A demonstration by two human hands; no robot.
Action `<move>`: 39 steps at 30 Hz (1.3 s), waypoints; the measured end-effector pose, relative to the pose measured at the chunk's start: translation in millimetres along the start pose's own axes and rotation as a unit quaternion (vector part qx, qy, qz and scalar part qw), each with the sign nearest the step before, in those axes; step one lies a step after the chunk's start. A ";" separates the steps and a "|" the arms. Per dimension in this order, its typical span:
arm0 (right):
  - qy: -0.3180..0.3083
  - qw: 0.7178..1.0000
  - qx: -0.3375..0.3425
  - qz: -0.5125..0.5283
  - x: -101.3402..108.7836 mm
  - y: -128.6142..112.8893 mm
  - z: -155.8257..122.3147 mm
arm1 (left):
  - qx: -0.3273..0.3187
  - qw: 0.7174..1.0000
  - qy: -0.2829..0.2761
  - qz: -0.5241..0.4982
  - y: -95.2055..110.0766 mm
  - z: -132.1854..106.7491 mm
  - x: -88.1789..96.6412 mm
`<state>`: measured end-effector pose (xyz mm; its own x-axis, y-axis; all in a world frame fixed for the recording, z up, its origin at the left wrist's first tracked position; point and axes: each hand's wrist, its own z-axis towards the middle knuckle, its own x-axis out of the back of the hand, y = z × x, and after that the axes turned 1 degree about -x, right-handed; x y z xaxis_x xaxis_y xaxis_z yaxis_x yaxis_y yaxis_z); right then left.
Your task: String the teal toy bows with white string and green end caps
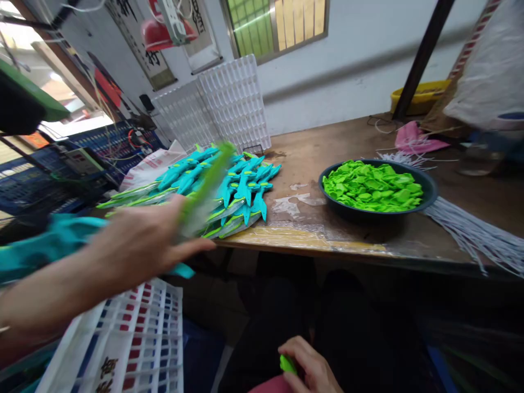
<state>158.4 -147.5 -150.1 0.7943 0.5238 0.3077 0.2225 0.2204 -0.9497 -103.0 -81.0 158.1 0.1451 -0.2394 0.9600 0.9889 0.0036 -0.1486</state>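
Toy swords (229,188), teal-handled with pale green blades, lie fanned in a heap at the left centre of the frame, on the front edge of the wooden bench (352,139). Your left hand (143,245) reaches over that heap with one sword (202,191) pinched between thumb and fingers; it is smeared by motion, so exactly where you grip it is hard to make out. Your right hand (309,365), at the bottom centre, is curled around a small green piece (287,364), fingers closed on it.

These swords look like thin moulded plastic: light, fairly stiff along the handle, probably springy toward the blade tip. Taking hold at the teal handle should give you better control than the slim blade.

Right of centre, the dark bowl (428,191) holds many small green pieces (370,185). Your forearm hides part of the heap, and the white crate (135,333) at lower left is cut off by the frame edge.
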 end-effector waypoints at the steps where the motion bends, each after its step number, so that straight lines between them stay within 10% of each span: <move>1: 0.027 1.000 -0.003 0.005 2.8 1.7 -4.2 | -0.044 0.998 -0.033 -0.001 20.9 2.6 -11.8; 8: 0.277 0.944 -0.133 0.116 41.7 22.2 -55.1 | -0.294 0.921 -0.176 -0.187 193.0 21.1 -99.8; 14: 0.453 0.866 -0.185 0.100 63.3 21.4 -125.7 | -0.265 0.855 -0.268 -0.356 298.1 18.8 -147.1; 22: 0.417 0.898 -0.130 -0.058 35.0 -3.4 -127.4 | -0.195 0.793 -0.452 -0.359 380.6 -10.2 -234.4; 27: 0.347 0.926 -0.125 -0.075 32.0 9.4 -96.1 | -0.224 0.770 -0.444 -0.399 359.3 1.5 -251.4; 34: 0.253 0.957 -0.120 -0.072 35.8 15.1 -66.7 | -0.135 0.781 -0.414 -0.449 224.7 0.6 -280.8; 39: 0.254 0.954 -0.137 -0.083 32.6 19.1 -51.4 | -0.048 0.709 -0.485 -0.510 175.8 -41.5 -307.1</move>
<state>217.6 -168.5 -161.2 0.8911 0.0181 0.4535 0.4535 0.0050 -0.8912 24.9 -47.2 -172.7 -0.6437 0.7104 0.2847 0.5958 0.2316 0.7690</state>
